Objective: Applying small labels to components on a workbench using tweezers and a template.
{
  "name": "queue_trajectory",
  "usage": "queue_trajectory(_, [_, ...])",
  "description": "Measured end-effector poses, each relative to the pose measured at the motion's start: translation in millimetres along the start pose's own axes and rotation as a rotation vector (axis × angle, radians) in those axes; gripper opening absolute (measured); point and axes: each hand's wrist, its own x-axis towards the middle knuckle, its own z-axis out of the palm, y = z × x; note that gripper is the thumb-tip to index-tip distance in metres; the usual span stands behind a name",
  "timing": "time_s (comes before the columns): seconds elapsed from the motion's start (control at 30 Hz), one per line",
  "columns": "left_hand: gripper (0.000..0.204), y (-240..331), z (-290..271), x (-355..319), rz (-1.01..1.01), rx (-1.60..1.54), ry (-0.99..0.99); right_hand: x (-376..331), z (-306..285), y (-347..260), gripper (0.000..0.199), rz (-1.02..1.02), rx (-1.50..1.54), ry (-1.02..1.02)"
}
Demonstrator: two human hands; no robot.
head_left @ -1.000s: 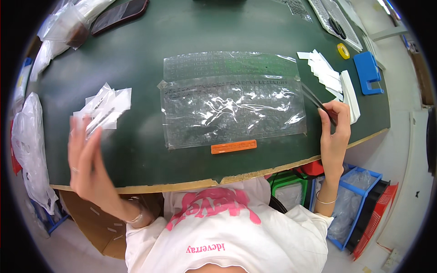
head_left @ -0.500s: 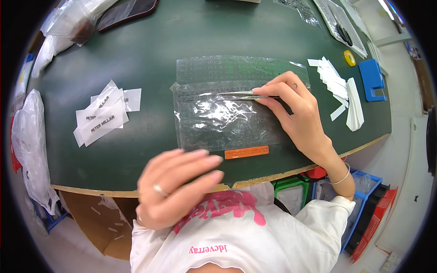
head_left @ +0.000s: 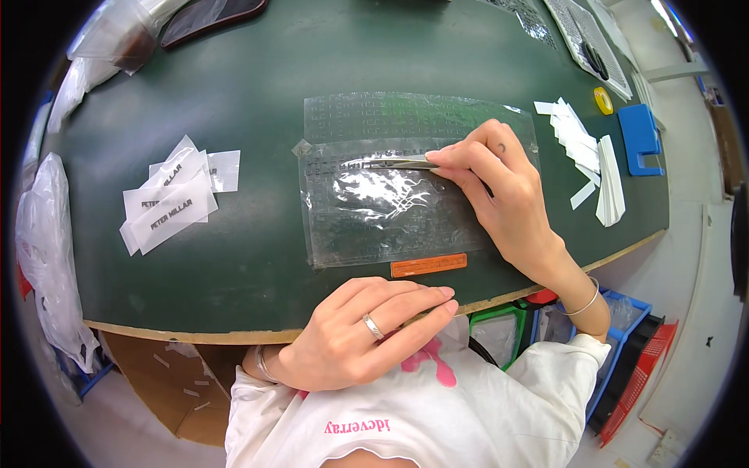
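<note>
Across the middle of the dark green table [head_left: 257, 281], a clear film sheet [head_left: 460, 214] lies flat, and over its right part the right hand [head_left: 507, 191] pinches a pair of tweezers [head_left: 409, 164] between thumb and fingers. The prongs stand close together, their tips at the rows of dark letters [head_left: 335, 166] on the sheet; whether they hold anything is too small to tell. Near the table's front edge, the left hand [head_left: 363, 331] lies palm down, fingers long and loose, with nothing showing in it.

Good work here probably calls for a low tweezer angle, a light pinch and a slow lift from one edge, so that no letter bends or tears. A fingertip of the left hand on the film would likely keep it from rising, and bright glare just below the tips makes a careful look worthwhile.

By count: one pair of tweezers, one orange bar [head_left: 429, 265] just below the sheet, one yellow tape roll [head_left: 603, 101], one blue dispenser [head_left: 641, 144] and one pair of black scissors [head_left: 595, 60]. At least four printed slips [head_left: 172, 214] overlap at left; the white strips [head_left: 573, 140] at right overlap too closely to number.
</note>
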Motion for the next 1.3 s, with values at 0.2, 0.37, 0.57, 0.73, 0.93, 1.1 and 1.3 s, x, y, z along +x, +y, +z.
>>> queue_trajectory(0.2, [0.032,-2,-1,-5,0.000,0.025,0.000,4,2,-2,0.021,-0.061,-0.056,0.004])
queue_trajectory(0.37, [0.036,-2,-1,-8,0.017,0.088,-0.019,2,-9,-6,0.022,-0.006,0.022,-0.002])
queue_trajectory(0.57, [0.042,-2,0,-10,-0.007,0.149,-0.003,-33,-56,-21,0.020,0.312,0.181,-0.202])
queue_trajectory(0.73, [0.038,5,0,-10,-0.119,0.276,-0.046,-59,-62,-20,0.020,0.365,0.266,-0.237])
queue_trajectory(0.93, [0.042,8,-1,-5,-0.141,0.377,-0.155,-63,-63,-18,0.020,0.338,0.230,-0.240])
queue_trajectory(1.1, [0.044,8,2,-4,-0.086,0.505,-0.229,-63,-62,-20,0.018,0.296,0.177,-0.223])
queue_trajectory(1.3, [0.045,6,6,-6,-0.023,0.563,-0.200,-64,-61,-22,0.018,0.300,0.154,-0.204])
